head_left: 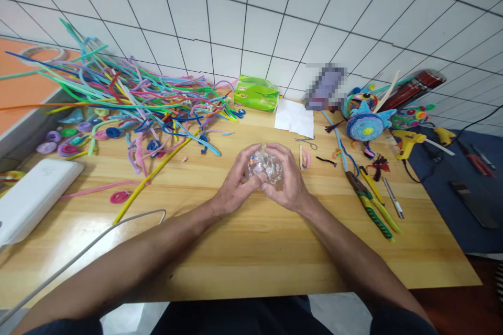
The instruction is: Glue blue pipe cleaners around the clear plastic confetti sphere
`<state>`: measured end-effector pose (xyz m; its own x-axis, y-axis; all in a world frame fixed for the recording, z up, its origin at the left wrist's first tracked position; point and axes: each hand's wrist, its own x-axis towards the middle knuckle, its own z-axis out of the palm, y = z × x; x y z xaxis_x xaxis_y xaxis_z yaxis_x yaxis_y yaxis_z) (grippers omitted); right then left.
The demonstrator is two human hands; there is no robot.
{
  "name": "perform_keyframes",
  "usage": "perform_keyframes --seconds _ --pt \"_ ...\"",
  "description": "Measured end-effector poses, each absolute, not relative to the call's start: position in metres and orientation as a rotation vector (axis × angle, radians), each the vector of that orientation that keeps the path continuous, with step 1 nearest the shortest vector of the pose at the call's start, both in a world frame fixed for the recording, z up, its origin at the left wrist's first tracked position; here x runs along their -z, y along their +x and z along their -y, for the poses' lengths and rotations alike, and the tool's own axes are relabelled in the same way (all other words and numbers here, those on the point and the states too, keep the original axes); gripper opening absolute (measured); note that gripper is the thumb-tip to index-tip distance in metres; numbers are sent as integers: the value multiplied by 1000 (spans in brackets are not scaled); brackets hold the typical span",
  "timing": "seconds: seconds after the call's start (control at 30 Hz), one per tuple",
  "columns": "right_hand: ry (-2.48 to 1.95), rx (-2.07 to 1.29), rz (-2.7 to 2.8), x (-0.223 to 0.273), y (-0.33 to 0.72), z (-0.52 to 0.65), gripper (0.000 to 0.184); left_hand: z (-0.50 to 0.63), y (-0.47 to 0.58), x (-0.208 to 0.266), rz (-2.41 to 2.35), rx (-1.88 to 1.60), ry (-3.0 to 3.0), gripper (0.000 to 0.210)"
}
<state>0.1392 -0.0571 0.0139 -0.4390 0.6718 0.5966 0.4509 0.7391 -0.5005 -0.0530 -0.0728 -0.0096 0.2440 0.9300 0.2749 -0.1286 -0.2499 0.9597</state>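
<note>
Between our palms, over the middle of the wooden table [255,256]: a clear bundle [273,166], roundish, plastic-looking, its surface crinkled and glossy, with silvery glints across it and small orange and blue flecks toward the left.
Left hand [236,183]: curled round the left side, grasping it, the thumb laid over the front.
Right hand [290,178]: grasping the right side, its thumb close to the left one.
Behind our fingers: both flanks and the underside are hidden; we cannot tell whether it touches the wood.
Blurred or cut off: we cannot make out whether the bundle is one piece or several; a purplish patch [326,86] farther back is pixelated, and the white boxy device [43,196] runs out of view at left.
Facing and axis: its glinting face turns up toward us; being roundish, it shows us neither a clear front end nor a long axis.
Around our hands: pipe cleaners [129,91] heaped left, pliers [358,187] right, a green tissue packet [256,93] beyond.
</note>
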Motion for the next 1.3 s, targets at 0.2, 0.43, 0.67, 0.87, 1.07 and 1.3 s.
perform_keyframes --seconds 0.2,0.43,0.67,0.87,1.07,1.3 --pt "-739 -217 2124 -13 142 57 86 72 -51 -1 -802 -1140 1213 101" --pt "-701 -160 2159 -10 154 52 91 69 -46 -4 -721 -1062 1149 96" --pt "-828 -560 1857 -5 147 59 63 67 -49 1 -898 -1194 1397 121" --pt "-879 -772 1844 -4 145 62 81 65 -47 11 -856 -1233 1487 114" --pt "-935 -691 1905 -5 149 60 78 67 -49 7 -770 -1190 1432 120" --pt "-954 -631 1921 -14 145 63 65 69 -51 -1 -739 -1074 1087 93"
